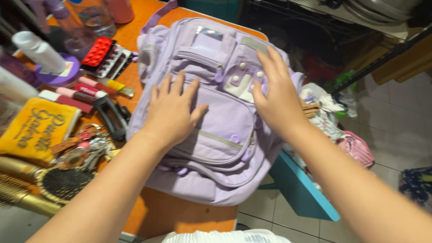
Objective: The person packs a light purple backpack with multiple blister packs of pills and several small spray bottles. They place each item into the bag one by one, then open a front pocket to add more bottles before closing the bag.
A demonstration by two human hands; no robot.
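Both hands lie open, left hand point(172, 112) and right hand point(275, 96) pressing flat on the lilac backpack point(216, 130), steadying it on the orange counter point(171, 211).

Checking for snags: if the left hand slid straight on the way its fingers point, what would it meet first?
Probably the zipped front pocket of the lilac fabric backpack; the left hand lies flat on its mesh panel, fingers pointing up-screen.

Backpack point(216, 121) lies on table point(175, 216), both hands flat on top: left hand point(173, 110) mid-front, right hand point(276, 96) toward its right side. Left of backpack: hair clip point(110, 117), keys point(85, 144), pouch point(38, 130), hairbrush point(58, 182). Behind these, pill packs point(105, 56), bottle point(38, 51).
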